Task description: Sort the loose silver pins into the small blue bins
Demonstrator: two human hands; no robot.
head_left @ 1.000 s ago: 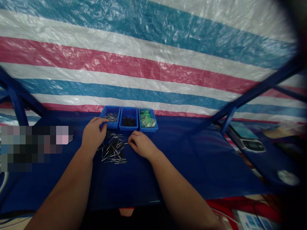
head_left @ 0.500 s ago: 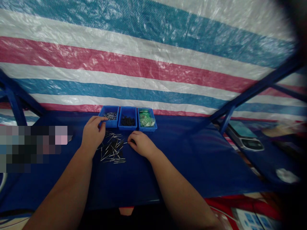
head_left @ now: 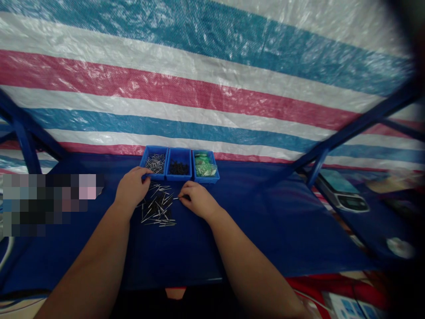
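Note:
My left hand (head_left: 133, 187) is at the front rim of the left blue bin (head_left: 141, 162), which holds many small silvery metal pins (head_left: 156, 163). Its thumb and forefinger are drawn together; anything between them is too small to make out. To the right of the loose pile, my right hand (head_left: 196, 199) pinches a thin metal pin (head_left: 175, 198) with a dark end by the fingertips. Between both hands lies the pile of longer silvery pins with black parts (head_left: 159, 207), spread on the blue table.
The middle blue bin (head_left: 179, 177) contains small black pieces; the right blue bin (head_left: 206, 180) has green and clear plastic packets. A digital scale (head_left: 352, 202) stands far right behind a blue metal frame (head_left: 318, 166). A striped plastic sheet (head_left: 199, 97) hangs behind the blue table (head_left: 259, 221).
My left hand has drawn back from over the left bin's contents to its front rim, uncovering more pins. My right hand stays nearly in place with its pin. The view has shifted slightly.

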